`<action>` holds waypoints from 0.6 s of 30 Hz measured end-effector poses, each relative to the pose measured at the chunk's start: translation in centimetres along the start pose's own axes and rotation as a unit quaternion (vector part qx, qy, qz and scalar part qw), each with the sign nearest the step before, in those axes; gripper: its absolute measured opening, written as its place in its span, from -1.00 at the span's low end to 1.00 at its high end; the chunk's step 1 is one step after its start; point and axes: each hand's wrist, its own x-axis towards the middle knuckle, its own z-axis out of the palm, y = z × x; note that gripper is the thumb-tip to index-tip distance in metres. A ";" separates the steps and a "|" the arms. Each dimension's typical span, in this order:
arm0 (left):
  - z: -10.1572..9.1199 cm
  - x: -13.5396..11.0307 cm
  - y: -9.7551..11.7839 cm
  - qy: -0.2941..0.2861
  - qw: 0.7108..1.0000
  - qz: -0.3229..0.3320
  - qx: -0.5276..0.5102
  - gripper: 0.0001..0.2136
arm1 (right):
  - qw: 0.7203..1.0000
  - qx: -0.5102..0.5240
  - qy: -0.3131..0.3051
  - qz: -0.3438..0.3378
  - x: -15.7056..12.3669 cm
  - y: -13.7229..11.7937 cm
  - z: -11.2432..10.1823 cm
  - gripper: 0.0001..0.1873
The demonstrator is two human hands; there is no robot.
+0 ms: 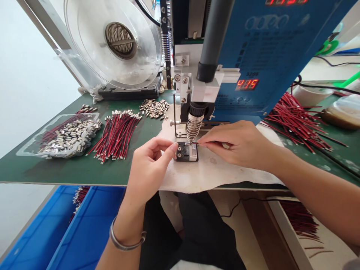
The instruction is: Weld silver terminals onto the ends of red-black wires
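Note:
My right hand point(239, 146) pinches a thin dark red wire point(200, 143) between thumb and fingers. The wire's end reaches a small silver metal part point(187, 143) on the black fixture point(184, 154). Right above that spot stands the soldering head point(194, 125), with a spring coiled around its tip. From the left, my left hand point(152, 165) has its thumb and index finger closed together at the fixture's left edge. Whatever lies between those fingertips, if anything, is too small to make out. A pale cloth point(180, 178) lies under the fixture.
A blue machine point(253, 48) with red digits rises behind. To the left are a clear tray point(70, 137) of metal parts, a wire bundle point(116, 135) and a pile of metal parts point(154, 108). More red wires point(295, 120) lie right. Blue bins point(92, 225) stand below.

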 end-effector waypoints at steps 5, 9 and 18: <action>-0.1 -0.1 0.3 -0.003 1.000 0.002 -0.005 -0.75 | 1.000 -0.001 0.004 0.001 -0.1 0.0 0.1 -0.77; 0.0 -0.1 0.4 -0.008 1.000 -0.001 -0.017 -0.73 | 1.000 -0.005 0.008 0.004 -0.1 0.0 0.2 -0.78; -0.1 -0.1 0.6 -0.008 1.000 0.005 -0.013 -0.74 | 1.000 -0.011 0.018 0.005 -0.3 0.0 0.3 -0.79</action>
